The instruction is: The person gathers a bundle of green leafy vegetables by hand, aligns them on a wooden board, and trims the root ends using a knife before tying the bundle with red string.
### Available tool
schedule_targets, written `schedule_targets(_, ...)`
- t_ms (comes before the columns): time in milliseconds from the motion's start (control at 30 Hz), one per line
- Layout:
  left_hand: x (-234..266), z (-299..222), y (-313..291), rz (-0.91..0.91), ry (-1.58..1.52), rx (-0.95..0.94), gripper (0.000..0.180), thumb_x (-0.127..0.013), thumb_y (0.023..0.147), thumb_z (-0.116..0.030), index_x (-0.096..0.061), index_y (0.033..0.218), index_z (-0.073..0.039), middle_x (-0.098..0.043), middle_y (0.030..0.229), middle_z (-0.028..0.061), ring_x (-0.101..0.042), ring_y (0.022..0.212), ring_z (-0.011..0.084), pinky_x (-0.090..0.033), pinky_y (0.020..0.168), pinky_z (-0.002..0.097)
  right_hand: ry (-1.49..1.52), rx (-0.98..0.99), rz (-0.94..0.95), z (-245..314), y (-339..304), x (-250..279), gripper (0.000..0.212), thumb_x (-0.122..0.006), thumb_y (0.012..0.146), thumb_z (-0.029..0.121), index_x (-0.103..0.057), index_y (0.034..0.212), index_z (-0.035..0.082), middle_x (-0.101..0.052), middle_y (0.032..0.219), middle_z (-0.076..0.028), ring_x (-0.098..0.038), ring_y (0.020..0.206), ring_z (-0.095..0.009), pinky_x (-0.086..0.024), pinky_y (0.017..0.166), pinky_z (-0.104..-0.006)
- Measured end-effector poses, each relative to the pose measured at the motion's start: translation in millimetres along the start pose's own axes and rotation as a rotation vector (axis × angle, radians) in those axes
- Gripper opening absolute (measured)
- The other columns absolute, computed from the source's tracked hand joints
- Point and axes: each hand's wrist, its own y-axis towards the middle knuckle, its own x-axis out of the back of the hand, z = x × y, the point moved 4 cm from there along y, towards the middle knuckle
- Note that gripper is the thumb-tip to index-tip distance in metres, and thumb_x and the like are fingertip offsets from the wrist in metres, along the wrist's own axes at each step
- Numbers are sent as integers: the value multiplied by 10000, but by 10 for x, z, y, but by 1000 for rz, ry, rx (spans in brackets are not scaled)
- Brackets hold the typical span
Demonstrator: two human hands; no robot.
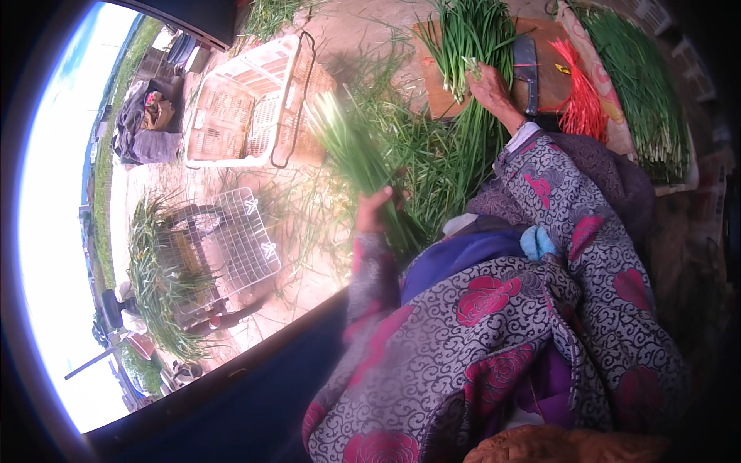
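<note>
My left hand is closed round a bunch of garlic chives, held up at a tilt with the pale stem ends pointing away from me. Motion blurs those ends. At the far right, my right hand is closed on the whitish ends of a few stems beside a thick green bunch of chives. That bunch lies on a wooden board. Right of it on the board rests a wide dark blade, with a heap of red plastic ties alongside.
Loose chive leaves litter the ground between my hands. A white plastic crate stands at the far left, and a wire-mesh basket draped with chives sits nearer. A long tray of chives lies at the far right edge.
</note>
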Motion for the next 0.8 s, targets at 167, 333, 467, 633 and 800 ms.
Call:
schedule_targets(167,234,-63,-80,-65,66,-56,416,-697,838,-101,-540,1195,41,-649,1117,225,-633,650,230,-524,528,311,375,-355,-104,-691,267,343,343,-687,891,321,-680,929,-19,-697,739,-101,-641,611,-190,-494,571,-375)
schedule_targets(333,362,-114,-166,5,21,-19,383,-698,840,-144,-553,1137,49,-642,1088,217,-578,606,200,-489,545,308,647,-352,107,296,4,358,374,-823,803,362,-696,863,16,-706,916,-44,-630,722,-129,-487,658,-325)
schedule_targets(467,249,36,-179,100,67,148,514,-689,836,-172,-520,1243,92,-638,1119,246,-578,609,200,-490,541,297,888,-285,693,1132,-353,-43,455,-837,807,299,-666,1092,-11,-655,902,-43,-574,675,-130,-464,684,-281)
schedule_targets(633,-101,123,-178,9,64,144,542,-693,852,-182,-505,1300,58,-655,1133,246,-659,696,238,-542,586,327,867,-252,761,1406,-470,-98,416,-802,831,271,-641,1086,-14,-620,796,-36,-560,667,-124,-457,707,-297)
schedule_targets(800,247,43,-90,-188,-96,24,458,-651,897,-187,-525,1295,1,-632,1250,208,-651,725,269,-524,604,348,689,56,279,468,-156,-39,278,-707,932,228,-657,1070,-8,-666,916,-28,-619,787,-109,-486,695,-279)
